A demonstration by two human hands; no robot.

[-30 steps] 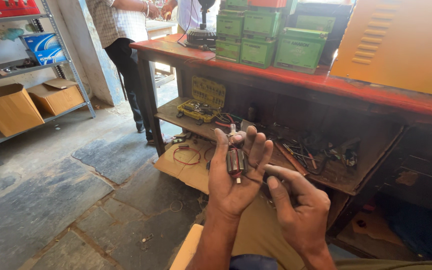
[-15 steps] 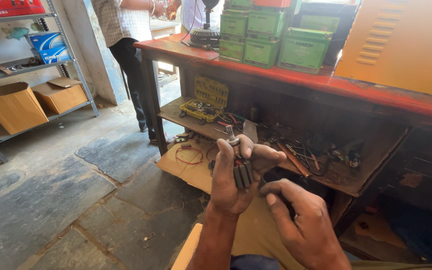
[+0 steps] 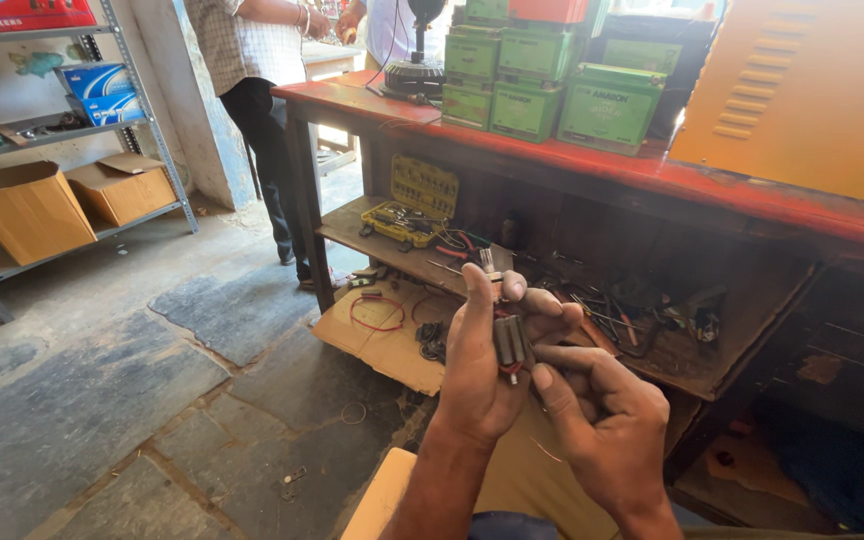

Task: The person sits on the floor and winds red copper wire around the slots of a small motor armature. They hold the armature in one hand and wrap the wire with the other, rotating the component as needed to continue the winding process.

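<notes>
At the far left, a grey metal shelving rack [image 3: 157,130] stands against the wall, bearing two open brown cardboard boxes [image 3: 27,210] on its lower shelf and blue printed cartons [image 3: 102,85] above them. The floor is made of large, uneven grey stone slabs [image 3: 82,400]. Further right, at the top, another person in a checked shirt and dark trousers [image 3: 252,80] stands at the end of a long workbench with a worn red top [image 3: 592,160]. Stacked green rectangular boxes [image 3: 542,80] sit on the bench. On its lower wooden shelf lies a yellow plastic tool tray [image 3: 407,215] among loose pliers and wires. A flat sheet of brown cardboard [image 3: 372,335] lies on the floor beneath, with a loop of red wire on it.

In the middle foreground, the person's left hand [image 3: 477,380] is raised with the thumb pointing up and the fingers curled around a small dark cylindrical motor armature with copper windings [image 3: 512,342], which stands roughly upright in the grip, in front of the lower shelf. Just to the right, the right hand [image 3: 607,430] has its forefinger and thumb brought together at the armature's lower end; whether they pinch something thin there cannot be told. Its other fingers are folded in. A large orange-yellow metal panel with louvred slots [image 3: 802,90] fills the upper right.
</notes>
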